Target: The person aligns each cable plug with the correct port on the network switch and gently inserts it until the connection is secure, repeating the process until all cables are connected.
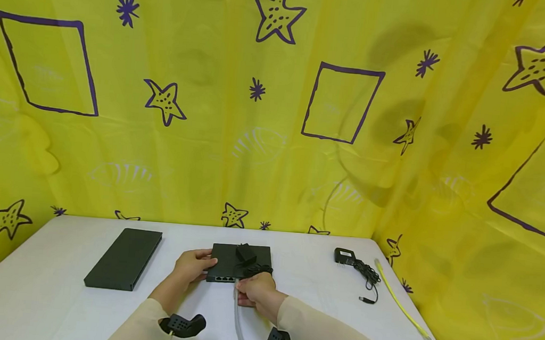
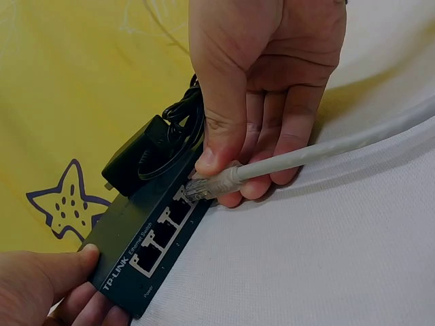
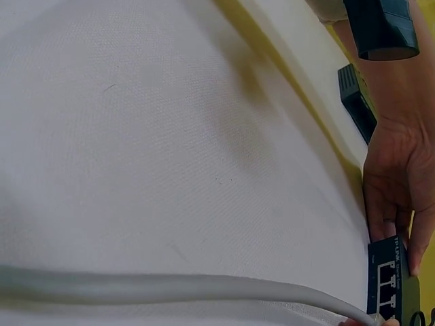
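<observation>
A dark TP-LINK Ethernet switch (image 1: 222, 257) sits on the white table with its row of ports facing me. My left hand (image 1: 191, 266) grips its left end, thumb on top and fingers at the underside. With thumb and fingers my right hand (image 1: 259, 289) pinches the clear plug (image 2: 221, 183) of a grey network cable (image 1: 239, 327). In the left wrist view the plug's tip is right at a port, beside several open ports (image 2: 163, 234). On top of the switch lies a black power adapter (image 2: 141, 155) with its bundled cord.
A larger flat black box (image 1: 123, 259) lies on the left of the table (image 1: 312, 274). To the right are another black power adapter (image 1: 344, 256) with a coiled cord and a yellow network cable (image 1: 403, 306) near the edge. A yellow patterned curtain (image 1: 196, 158) stands behind.
</observation>
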`<state>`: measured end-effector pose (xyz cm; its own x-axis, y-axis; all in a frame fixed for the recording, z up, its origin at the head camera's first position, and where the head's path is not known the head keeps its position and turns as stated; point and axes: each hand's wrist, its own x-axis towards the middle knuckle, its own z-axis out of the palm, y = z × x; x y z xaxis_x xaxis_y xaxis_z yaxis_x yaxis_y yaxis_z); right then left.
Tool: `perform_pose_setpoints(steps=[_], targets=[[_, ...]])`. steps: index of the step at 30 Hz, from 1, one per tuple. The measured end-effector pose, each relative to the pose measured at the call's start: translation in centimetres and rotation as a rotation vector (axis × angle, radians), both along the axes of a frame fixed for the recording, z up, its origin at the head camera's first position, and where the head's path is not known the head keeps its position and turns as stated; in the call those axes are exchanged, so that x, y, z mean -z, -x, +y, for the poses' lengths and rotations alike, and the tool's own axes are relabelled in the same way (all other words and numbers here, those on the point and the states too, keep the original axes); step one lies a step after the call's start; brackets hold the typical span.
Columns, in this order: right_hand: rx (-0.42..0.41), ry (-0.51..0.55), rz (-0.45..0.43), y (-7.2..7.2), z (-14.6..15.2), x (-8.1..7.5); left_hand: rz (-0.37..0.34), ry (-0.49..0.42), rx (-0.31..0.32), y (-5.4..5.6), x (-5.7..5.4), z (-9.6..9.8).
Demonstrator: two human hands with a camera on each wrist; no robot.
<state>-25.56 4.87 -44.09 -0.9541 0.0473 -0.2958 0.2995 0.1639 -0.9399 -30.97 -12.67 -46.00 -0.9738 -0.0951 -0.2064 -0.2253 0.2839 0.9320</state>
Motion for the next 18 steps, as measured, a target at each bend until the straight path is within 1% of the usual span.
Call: perform_pose_setpoints(steps=[4,9,14,16,18], targets=[[0.03,0.017,0.004,0.0,-0.1,0.1,0.002,0.018,0.002,0.1,0.1,0.0],[0.039,0.039,0.018,-0.1,-0.1,0.2,0.014,0.027,0.009,0.1,-0.1,0.2],[0.03,0.039,0.025,0.0,0.1,0.5,-0.028,0.058,0.006,0.6,-0.5,0.0],[0.026,0.038,0.027,0.0,0.1,0.6,-0.051,0.092,-0.004,1.0,-0.6,-0.3],[0.023,0.036,0.028,0.0,0.1,0.6,-0.055,0.119,-0.019,1.4,-0.8,-0.6]])
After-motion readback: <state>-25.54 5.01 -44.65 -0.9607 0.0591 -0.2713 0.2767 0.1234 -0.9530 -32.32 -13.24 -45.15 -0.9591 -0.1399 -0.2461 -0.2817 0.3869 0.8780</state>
